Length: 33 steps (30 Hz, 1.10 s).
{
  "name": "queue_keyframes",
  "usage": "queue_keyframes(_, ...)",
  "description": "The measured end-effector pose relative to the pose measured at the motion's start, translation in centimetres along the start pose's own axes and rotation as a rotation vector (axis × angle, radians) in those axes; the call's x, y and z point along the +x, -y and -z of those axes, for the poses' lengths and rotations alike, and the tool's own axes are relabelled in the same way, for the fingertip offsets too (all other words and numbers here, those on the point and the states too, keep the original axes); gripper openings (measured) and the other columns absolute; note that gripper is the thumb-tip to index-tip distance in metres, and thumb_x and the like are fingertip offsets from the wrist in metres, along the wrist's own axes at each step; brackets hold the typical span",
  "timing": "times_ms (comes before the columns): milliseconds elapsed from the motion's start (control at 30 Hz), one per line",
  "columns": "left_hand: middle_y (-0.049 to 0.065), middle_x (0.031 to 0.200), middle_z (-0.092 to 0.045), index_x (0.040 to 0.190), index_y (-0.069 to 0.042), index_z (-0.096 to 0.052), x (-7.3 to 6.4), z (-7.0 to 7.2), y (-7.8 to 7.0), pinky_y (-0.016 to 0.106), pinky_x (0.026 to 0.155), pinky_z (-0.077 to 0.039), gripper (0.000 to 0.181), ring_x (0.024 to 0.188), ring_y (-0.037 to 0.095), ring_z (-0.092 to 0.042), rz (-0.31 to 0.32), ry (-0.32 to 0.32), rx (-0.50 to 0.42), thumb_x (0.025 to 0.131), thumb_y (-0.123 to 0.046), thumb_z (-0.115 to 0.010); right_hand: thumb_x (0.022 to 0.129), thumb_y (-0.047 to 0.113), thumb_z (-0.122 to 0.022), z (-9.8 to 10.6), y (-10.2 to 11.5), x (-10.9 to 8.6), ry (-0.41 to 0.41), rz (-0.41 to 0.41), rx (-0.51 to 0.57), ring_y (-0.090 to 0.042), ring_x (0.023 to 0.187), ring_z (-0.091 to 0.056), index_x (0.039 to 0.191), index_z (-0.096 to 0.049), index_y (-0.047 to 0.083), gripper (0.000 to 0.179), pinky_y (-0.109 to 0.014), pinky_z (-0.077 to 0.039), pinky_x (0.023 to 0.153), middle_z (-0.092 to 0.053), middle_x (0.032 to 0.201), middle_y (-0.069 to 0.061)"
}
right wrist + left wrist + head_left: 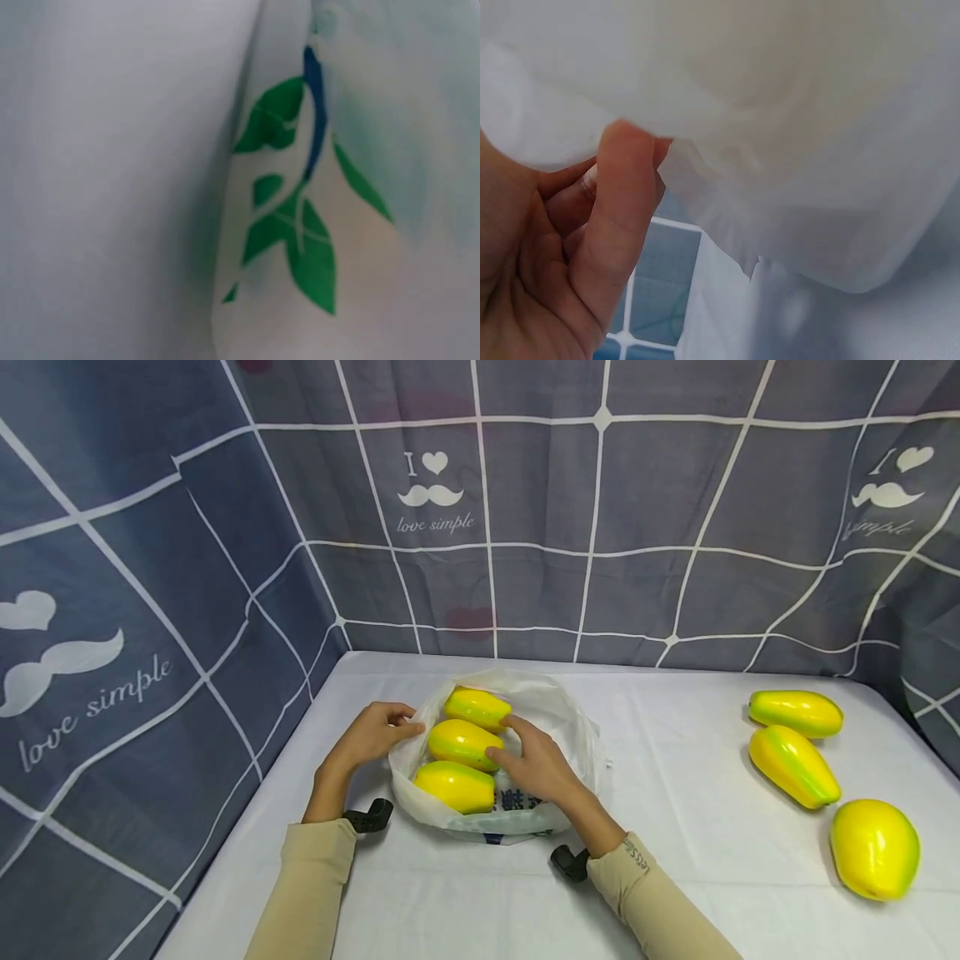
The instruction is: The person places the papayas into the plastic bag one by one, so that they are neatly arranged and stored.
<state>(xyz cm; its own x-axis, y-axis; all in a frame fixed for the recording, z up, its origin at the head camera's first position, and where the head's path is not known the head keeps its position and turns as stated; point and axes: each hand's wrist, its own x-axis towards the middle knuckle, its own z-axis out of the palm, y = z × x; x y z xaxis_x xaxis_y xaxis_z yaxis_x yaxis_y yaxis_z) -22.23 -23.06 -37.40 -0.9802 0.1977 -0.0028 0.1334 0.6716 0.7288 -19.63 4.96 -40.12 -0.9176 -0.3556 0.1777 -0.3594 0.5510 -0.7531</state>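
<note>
A white plastic bag [558, 714] lies with its mouth spread, holding three yellow-green papayas side by side. My left hand [377, 731] pinches the bag's left rim; the left wrist view shows the thumb [622, 195] against the thin plastic [817, 187]. Inside the bag, my right hand [542, 764] has its thumb and forefinger around the right end of the middle papaya [461, 743]. The rear papaya [476, 706] is close to the forefinger, the front papaya [456, 787] below the thumb. Only the bag's leaf-printed side [292, 202] fills the right wrist view, the hand hidden.
On the right of the white-covered table [675, 827] lie three more papayas: a rear one [797, 712], a slanted one [795, 766] and a nearer one [875, 850]. A dark checked curtain [540, 585] hangs behind and along the left.
</note>
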Motion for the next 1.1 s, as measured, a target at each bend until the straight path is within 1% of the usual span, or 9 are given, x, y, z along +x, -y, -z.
queue_keyframes(133, 0.008, 0.091, -0.065, 0.113, -0.001, -0.071, -0.1, 0.0, 0.0, 0.033, 0.072, -0.047, 0.029, 0.087, 0.025, -0.056, -0.004, -0.002, 0.001, 0.093, -0.023, -0.070, 0.094, 0.029, -0.067, 0.3, 0.0, -0.1, -0.001, -0.015, 0.006, -0.034, 0.131, -0.047, 0.142, -0.049, 0.003, 0.057, -0.051, -0.037, 0.105, -0.050, 0.143, -0.015)
queue_keyframes(233, 0.008, 0.090, -0.064, 0.112, -0.001, -0.071, -0.1, 0.0, 0.0, 0.032, 0.071, -0.047, 0.029, 0.086, 0.025, -0.055, -0.010, -0.005, -0.009, 0.093, -0.023, -0.070, 0.095, 0.030, -0.066, 0.9, 0.2, -0.5, -0.006, -0.013, 0.004, -0.035, 0.131, -0.046, 0.144, -0.046, 0.002, 0.060, -0.052, -0.037, 0.105, -0.049, 0.144, -0.017)
queue_keyframes(333, 0.009, 0.089, -0.064, 0.113, 0.000, -0.070, -0.1, -0.1, 0.0, 0.031, 0.070, -0.046, 0.030, 0.085, 0.025, -0.055, -0.025, -0.005, -0.016, 0.093, -0.023, -0.070, 0.095, 0.031, -0.065, 1.7, 0.0, -1.1, -0.030, 0.019, -0.011, -0.037, 0.127, -0.050, 0.143, -0.047, 0.003, 0.058, -0.052, -0.040, 0.102, -0.052, 0.141, -0.017)
queue_keyframes(467, 0.009, 0.089, -0.064, 0.113, 0.001, -0.070, 0.0, -0.2, 0.0, 0.031, 0.070, -0.046, 0.031, 0.085, 0.025, -0.056, -0.041, 0.002, -0.010, 0.093, -0.024, -0.069, 0.095, 0.029, -0.067, 3.0, -0.3, -2.3, -0.067, 0.062, -0.030, -0.037, 0.122, -0.054, 0.140, -0.051, 0.002, 0.055, -0.053, -0.043, 0.099, -0.056, 0.137, -0.016)
queue_keyframes(567, 0.009, 0.090, -0.065, 0.113, 0.000, -0.070, 0.0, -0.1, 0.0, 0.032, 0.071, -0.047, 0.031, 0.086, 0.026, -0.056, -0.029, 0.001, -0.005, 0.094, -0.024, -0.069, 0.094, 0.028, -0.068, 3.8, -0.5, -3.3, -0.086, 0.063, -0.037, -0.035, 0.121, -0.055, 0.137, -0.055, 0.002, 0.052, -0.052, -0.043, 0.099, -0.058, 0.135, -0.014)
queue_keyframes(700, 0.011, 0.094, -0.065, 0.117, 0.001, -0.068, 0.1, -0.2, 0.1, 0.033, 0.074, -0.048, 0.033, 0.089, 0.026, -0.057, 0.003, 0.003, -0.008, 0.094, -0.023, -0.069, 0.093, 0.030, -0.069, 4.5, -0.8, -4.5, -0.097, 0.050, -0.062, -0.031, 0.123, -0.055, 0.133, -0.059, 0.003, 0.049, -0.051, -0.042, 0.100, -0.060, 0.132, -0.012)
queue_keyframes(833, 0.011, 0.094, -0.065, 0.119, 0.001, -0.067, 0.2, -0.2, 0.1, 0.033, 0.074, -0.048, 0.034, 0.089, 0.026, -0.057, 0.021, -0.002, -0.001, 0.094, -0.023, -0.068, 0.094, 0.032, -0.069, 5.0, -1.2, -5.9, -0.098, 0.058, -0.092, -0.032, 0.123, -0.055, 0.132, -0.060, 0.003, 0.049, -0.052, -0.041, 0.101, -0.062, 0.131, -0.011)
queue_keyframes(1100, 0.011, 0.095, -0.065, 0.119, 0.001, -0.067, -0.2, 0.0, -0.2, 0.034, 0.074, -0.048, 0.035, 0.090, 0.027, -0.057, 0.018, 0.002, -0.003, 0.094, -0.023, -0.068, 0.095, 0.028, -0.068, 6.7, -2.3, -8.3, -0.133, 0.074, -0.155, -0.034, 0.124, -0.054, 0.132, -0.059, 0.000, 0.048, -0.053, -0.041, 0.100, -0.061, 0.132, -0.014)
